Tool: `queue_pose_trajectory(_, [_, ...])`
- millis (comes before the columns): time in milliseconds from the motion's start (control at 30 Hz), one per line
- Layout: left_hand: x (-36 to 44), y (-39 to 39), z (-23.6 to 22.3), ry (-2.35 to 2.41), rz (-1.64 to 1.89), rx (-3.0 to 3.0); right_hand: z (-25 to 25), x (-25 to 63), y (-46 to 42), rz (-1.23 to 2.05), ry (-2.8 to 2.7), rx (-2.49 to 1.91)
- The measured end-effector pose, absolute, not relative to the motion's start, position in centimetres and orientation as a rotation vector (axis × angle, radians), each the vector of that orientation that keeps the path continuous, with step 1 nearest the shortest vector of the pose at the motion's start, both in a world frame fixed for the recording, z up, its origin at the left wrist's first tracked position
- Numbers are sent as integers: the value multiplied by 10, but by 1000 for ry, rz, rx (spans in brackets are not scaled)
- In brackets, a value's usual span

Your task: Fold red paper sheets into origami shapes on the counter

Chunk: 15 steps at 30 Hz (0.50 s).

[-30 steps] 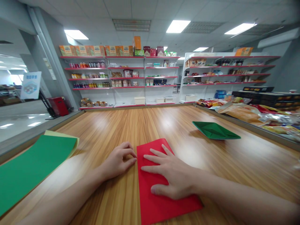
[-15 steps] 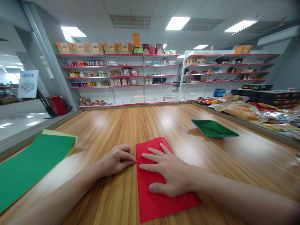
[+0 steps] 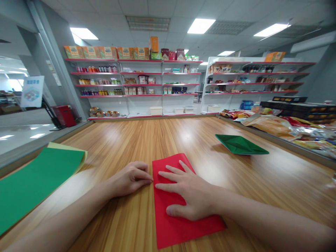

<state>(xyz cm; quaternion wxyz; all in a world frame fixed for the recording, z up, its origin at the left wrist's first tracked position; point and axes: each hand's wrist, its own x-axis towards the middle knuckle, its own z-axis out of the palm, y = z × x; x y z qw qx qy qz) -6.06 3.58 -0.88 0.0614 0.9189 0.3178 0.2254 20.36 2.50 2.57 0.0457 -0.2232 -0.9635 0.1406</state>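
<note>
A sheet of red paper [image 3: 181,232], seemingly folded over, lies on the wooden table with its far right side slightly raised. My right hand [image 3: 187,194] rests flat on it, fingers spread wide. At the paper's left edge, my left hand [image 3: 132,179] is closed in a pinch, thumb and forefinger tips on that edge. How much paper sits between those tips is hidden. Off to the right is a folded green paper piece [image 3: 240,144] with crossing creases.
Green and pale yellow paper sheets [image 3: 39,178] lie at the table's left, their far corner curling up. Bagged goods [image 3: 273,126] and dark boxes [image 3: 288,105] stand beyond the right edge. Stocked shelves [image 3: 141,84] line the back. The wooden tabletop [image 3: 123,136] has a raised rim.
Both hands and the red paper hold the same places. Only the view has shifted very slightly.
</note>
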Motion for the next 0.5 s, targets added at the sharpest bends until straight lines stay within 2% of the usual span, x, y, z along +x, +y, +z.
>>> queue_pose_trajectory(500, [-62, 36, -7, 951, 650, 2743, 26, 203, 25, 423, -2948, -652])
